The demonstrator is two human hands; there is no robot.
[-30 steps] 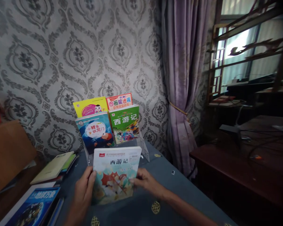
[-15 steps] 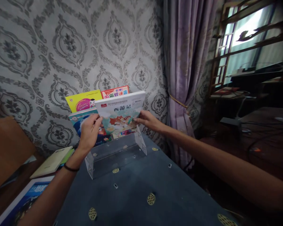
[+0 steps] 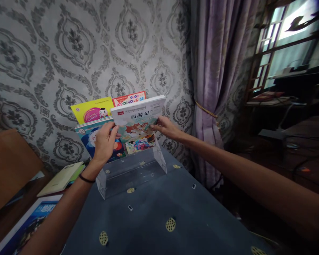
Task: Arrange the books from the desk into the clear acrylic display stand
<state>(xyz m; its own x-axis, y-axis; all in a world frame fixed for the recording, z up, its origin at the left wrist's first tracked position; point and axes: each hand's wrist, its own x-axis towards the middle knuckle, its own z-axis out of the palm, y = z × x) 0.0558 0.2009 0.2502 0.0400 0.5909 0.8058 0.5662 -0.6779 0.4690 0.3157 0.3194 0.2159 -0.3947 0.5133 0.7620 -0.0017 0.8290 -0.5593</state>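
A white book [image 3: 138, 116] with a dragon-like picture on its cover is held between my two hands, tilted back over a clear acrylic book rack [image 3: 130, 177]. My left hand [image 3: 106, 140] grips its left edge, the thumb on the cover. At the right edge, my right hand [image 3: 166, 126] pinches it with the thumb in front. Behind it in the rack stand a yellow book [image 3: 90, 109] and a red book [image 3: 129, 95]. A dark blue picture book [image 3: 86, 138] leans at the left, partly behind my left hand. Below the white book shows a colourful smaller book [image 3: 140, 144].
The rack stands on a dark blue patterned cloth [image 3: 149, 212] against a papered wall [image 3: 95, 46]. To the left lie a cream book [image 3: 60, 179], a blue-covered book [image 3: 34, 223] and a brown box [image 3: 10, 170]. A purple curtain [image 3: 212, 71] hangs at the right.
The white book has risen slightly in both hands, so more of the colourful book beneath it shows. The camera view has shifted a little.
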